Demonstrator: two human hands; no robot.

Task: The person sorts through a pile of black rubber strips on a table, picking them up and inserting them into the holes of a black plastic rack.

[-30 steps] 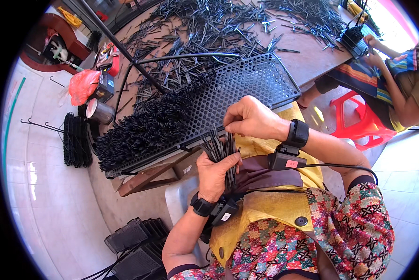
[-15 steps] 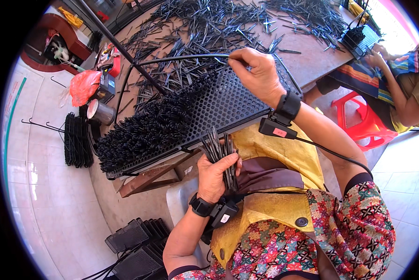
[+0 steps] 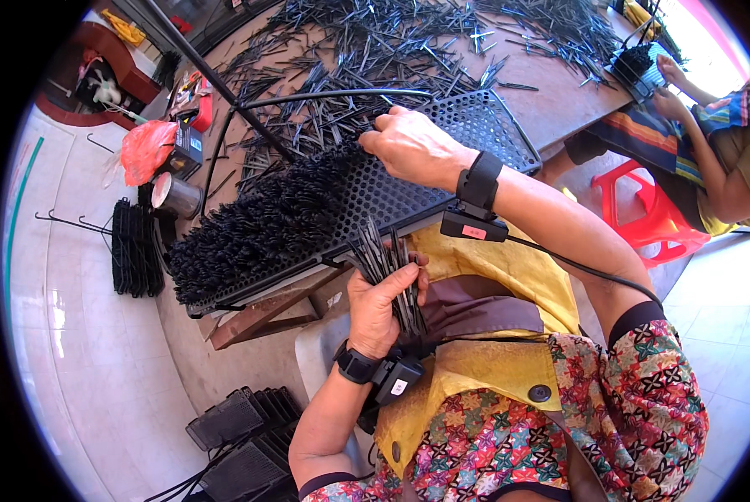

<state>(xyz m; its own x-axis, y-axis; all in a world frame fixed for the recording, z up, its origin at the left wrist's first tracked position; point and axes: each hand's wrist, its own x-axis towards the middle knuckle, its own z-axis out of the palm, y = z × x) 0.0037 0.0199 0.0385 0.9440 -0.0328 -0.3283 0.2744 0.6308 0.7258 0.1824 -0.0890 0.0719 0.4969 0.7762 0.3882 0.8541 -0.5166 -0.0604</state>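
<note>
A black panel (image 3: 496,130) full of round holes lies slanted at the table's edge. Dense black looped tufts (image 3: 266,222) cover its left part, while the right part is bare mesh. My left hand (image 3: 375,314) is closed around a bundle of thin black strips (image 3: 382,259) that stick up past the thumb, just in front of the panel. With fingertips pinched, my right hand (image 3: 421,151) rests at the right edge of the tufts. Whatever it may hold there is too small or hidden to make out.
Loose black strips (image 3: 367,50) are heaped across the table. A dark rod (image 3: 212,79) rises beside the panel, with a curved bar (image 3: 333,94) behind. At left are a red plastic bag (image 3: 147,151) and a spool (image 3: 176,197). A co-worker sits by a red stool (image 3: 647,217).
My right hand has come down and left, from the curved bar behind the panel to the edge of the tufts. My left hand keeps its bundle nearly in place.
</note>
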